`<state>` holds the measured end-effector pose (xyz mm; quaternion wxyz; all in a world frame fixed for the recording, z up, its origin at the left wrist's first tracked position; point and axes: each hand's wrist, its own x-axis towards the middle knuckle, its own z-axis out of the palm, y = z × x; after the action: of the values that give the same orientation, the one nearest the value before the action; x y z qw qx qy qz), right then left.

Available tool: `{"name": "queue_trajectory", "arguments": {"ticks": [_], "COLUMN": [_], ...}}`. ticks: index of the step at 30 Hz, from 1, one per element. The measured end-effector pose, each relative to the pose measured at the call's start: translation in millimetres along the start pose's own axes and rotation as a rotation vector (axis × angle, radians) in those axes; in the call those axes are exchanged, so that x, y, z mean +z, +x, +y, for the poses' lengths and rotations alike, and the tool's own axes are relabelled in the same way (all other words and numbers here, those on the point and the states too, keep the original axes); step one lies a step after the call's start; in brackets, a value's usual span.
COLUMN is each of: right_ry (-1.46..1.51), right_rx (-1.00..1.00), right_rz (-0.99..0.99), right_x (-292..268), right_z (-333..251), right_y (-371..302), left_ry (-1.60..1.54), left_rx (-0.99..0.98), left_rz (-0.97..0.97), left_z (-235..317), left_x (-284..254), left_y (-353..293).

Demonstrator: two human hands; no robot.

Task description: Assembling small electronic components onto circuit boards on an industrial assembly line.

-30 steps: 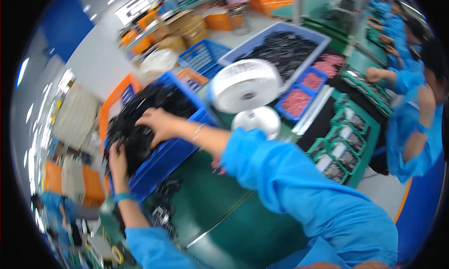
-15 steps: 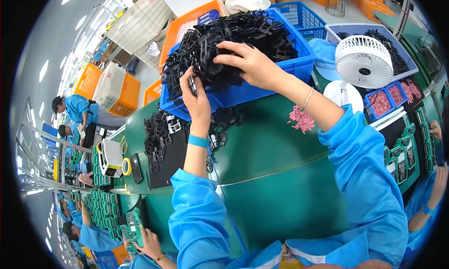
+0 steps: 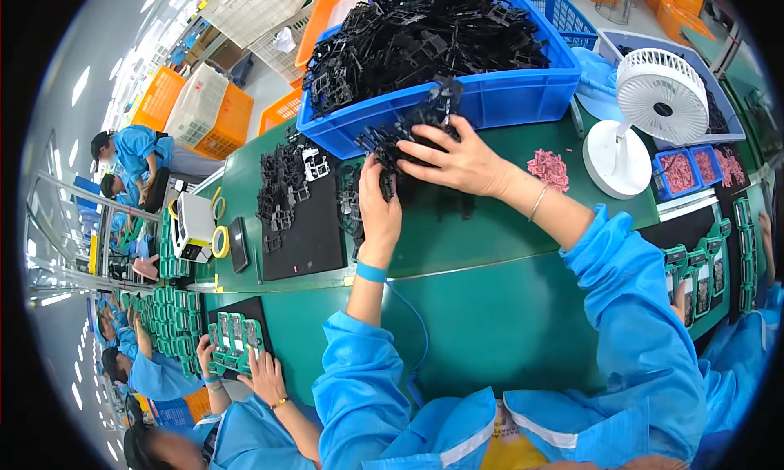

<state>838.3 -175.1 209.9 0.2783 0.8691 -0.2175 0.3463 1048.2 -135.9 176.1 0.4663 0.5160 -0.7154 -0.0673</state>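
Observation:
In front of the blue bin [image 3: 523, 98], a clump of tangled black plastic frames [image 3: 420, 115] is held between my two hands. My left hand [image 3: 380, 213] is closed on its lower left side, thumb and fingers pressed against the parts. My right hand [image 3: 457, 161] grips the clump from the right, fingers curled over it. Behind them the bin is heaped with a pile of similar black frames [image 3: 433, 41]. More black frames [image 3: 282, 180] lie on a black mat at the left, with one pale, silvery piece [image 3: 314, 164] among them.
A white fan [image 3: 616, 160] stands to the right, near a pile of pink parts [image 3: 548, 170] and small blue trays [image 3: 676, 173]. At left are a phone [image 3: 238, 245] and yellow tape rolls [image 3: 220, 238]. A co-worker's hands [image 3: 265, 378] work on green fixtures [image 3: 237, 339] nearby.
Both hands have moved from the heap in the bin toward me, bringing a clump of black frames over the bin's front edge. The co-worker at left has set the green fixture down.

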Motion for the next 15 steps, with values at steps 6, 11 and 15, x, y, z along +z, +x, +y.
{"name": "queue_trajectory", "arguments": {"ticks": [6, 11, 15], "right_ry": [0.489, 0.827, 0.935], "right_rx": [0.080, 0.182, 0.251], "right_rz": [-0.484, -0.624, -0.529], "right_x": [-5, -52, -91], "right_z": [-15, 5, 25], "right_y": [-8, 8, 32], "left_ry": [-0.083, -0.039, -0.637], "left_rx": [-0.221, -0.181, -0.154], "left_rz": [-0.123, -0.003, 0.165], "left_z": [0, 26, 98], "left_x": [-31, -71, -113], "left_y": [-15, -16, 16]}}
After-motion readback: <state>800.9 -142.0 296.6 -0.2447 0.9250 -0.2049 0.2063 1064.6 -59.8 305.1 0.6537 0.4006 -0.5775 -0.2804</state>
